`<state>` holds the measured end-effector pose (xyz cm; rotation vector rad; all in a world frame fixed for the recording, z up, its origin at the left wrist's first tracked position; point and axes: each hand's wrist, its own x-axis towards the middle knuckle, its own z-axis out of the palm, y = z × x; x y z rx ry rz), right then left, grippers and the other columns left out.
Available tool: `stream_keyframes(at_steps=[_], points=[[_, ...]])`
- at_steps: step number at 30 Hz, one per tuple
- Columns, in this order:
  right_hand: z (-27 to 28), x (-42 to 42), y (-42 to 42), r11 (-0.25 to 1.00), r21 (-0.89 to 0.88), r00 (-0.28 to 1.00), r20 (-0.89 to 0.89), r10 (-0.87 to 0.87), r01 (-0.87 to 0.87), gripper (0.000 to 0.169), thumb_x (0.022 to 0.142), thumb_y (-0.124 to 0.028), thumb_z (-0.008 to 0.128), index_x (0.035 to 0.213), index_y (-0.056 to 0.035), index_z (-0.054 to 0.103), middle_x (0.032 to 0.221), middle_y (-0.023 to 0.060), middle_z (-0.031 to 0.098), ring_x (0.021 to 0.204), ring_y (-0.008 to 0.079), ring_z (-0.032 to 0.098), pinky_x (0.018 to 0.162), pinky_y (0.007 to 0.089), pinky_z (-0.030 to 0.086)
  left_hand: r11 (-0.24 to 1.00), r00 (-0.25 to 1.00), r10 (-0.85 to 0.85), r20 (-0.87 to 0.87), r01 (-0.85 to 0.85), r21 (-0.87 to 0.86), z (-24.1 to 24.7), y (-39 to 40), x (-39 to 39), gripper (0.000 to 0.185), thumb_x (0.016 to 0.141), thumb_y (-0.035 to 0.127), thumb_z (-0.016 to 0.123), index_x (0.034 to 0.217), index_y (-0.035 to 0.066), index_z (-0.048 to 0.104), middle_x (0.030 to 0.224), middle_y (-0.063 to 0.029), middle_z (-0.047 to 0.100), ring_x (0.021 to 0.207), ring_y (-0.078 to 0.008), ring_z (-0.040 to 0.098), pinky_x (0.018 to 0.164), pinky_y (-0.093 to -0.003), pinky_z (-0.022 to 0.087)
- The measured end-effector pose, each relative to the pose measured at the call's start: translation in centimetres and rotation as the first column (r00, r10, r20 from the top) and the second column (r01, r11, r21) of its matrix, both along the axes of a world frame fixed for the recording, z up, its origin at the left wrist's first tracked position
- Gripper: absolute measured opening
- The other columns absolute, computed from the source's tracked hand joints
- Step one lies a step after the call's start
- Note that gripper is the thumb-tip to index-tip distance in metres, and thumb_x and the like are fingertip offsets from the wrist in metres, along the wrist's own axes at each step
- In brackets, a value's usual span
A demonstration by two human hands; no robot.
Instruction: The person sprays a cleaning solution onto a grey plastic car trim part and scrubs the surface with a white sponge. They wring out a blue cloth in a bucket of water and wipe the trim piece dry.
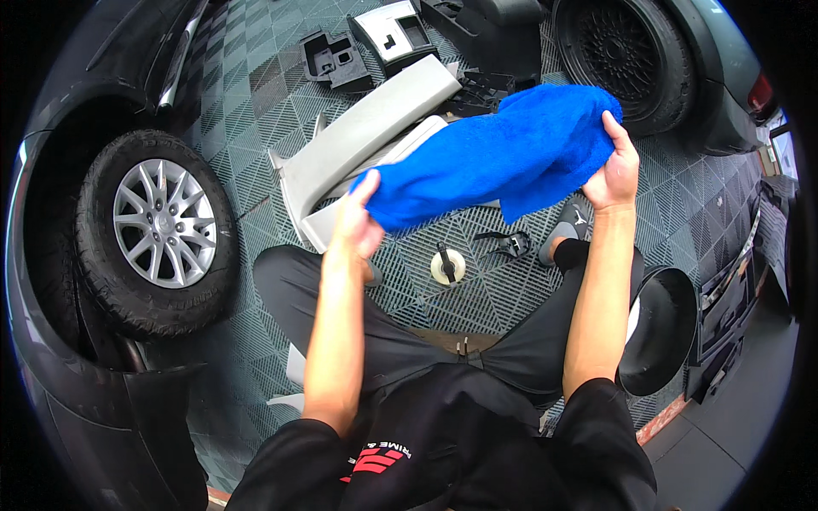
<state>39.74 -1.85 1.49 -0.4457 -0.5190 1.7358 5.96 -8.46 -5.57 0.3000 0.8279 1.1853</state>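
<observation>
A blue microfibre cloth is stretched between my two hands above the floor. My left hand grips its near left end, thumb on top. The far right end is held in my right hand, and a loose flap hangs down between them. Beneath the cloth lie light grey plastic car trim panels, partly hidden by it. On the floor between my legs stands a pale bottle with a black trigger top, seen from above. Beside it sits a small black plastic part.
A car wheel with silver spokes is close on the left; another car's black wheel stands far right. Black and silver console pieces lie beyond the panels. A black basin is by my right leg, near dark panels.
</observation>
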Motion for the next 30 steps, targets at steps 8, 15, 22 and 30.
stream_keyframes(at_steps=[8, 15, 22, 30], points=[[-3.0, 1.2, 1.4, 0.958, 0.138, 0.372, 0.9, -0.226, 0.25, 0.033, 0.09, -0.02, 0.063, 0.115, -0.0006, 0.058, 0.093, 0.0032, 0.064, 0.073, 0.0118, 0.06, 0.075, 0.0243, 0.047, 0.963, 0.688, 0.231, -0.688, -0.059, 0.264, 6.7, 3.7, -8.0, 0.031, 0.085, 0.025, 0.07, 0.1, -0.002, 0.065, 0.095, -0.0082, 0.068, 0.087, -0.0168, 0.063, 0.087, -0.0322, 0.046], [-1.6, -0.9, 0.5, 0.964, 0.265, 0.612, 0.765, -0.199, -0.017, 0.039, 0.082, -0.009, 0.07, 0.119, -0.0024, 0.06, 0.098, 0.0075, 0.065, 0.089, 0.0124, 0.06, 0.083, 0.0287, 0.048, 0.911, 0.65, 0.391, -0.652, -0.174, 0.373, 10.4, 2.2, -8.0, 0.015, 0.082, 0.01, 0.071, 0.094, 0.002, 0.065, 0.087, -0.0038, 0.066, 0.078, -0.0134, 0.06, 0.078, -0.0269, 0.046], [-0.4, -5.1, -1.9, 0.578, 0.811, 0.095, 0.571, -0.816, 0.09, 0.014, 0.082, -0.006, 0.065, 0.095, -0.0076, 0.068, 0.127, 0.0141, 0.048, 0.121, 0.0277, 0.047, 0.098, 0.0373, 0.04, 0.343, 0.09, 0.936, -0.34, -0.45, 0.824, 9.5, -0.5, -5.3, 0.025, 0.089, 0.009, 0.064, 0.11, -0.002, 0.055, 0.096, -0.0077, 0.06, 0.086, -0.0129, 0.056, 0.083, -0.0271, 0.045], [12.0, -12.9, -4.5, -0.014, 0.944, 0.163, -0.072, -0.984, 0.328, 0.023, 0.092, -0.015, 0.054, 0.11, -0.0015, 0.049, 0.105, 0.0154, 0.051, 0.086, 0.0186, 0.055, 0.073, 0.0316, 0.05, 0.325, 0.494, 0.866, -0.076, -0.44, 0.837, 13.5, 1.6, -3.0, 0.023, 0.098, 0.02, 0.043, 0.11, 0.003, 0.051, 0.1, -0.0149, 0.062, 0.088, -0.0233, 0.062, 0.08, -0.0335, 0.051]])
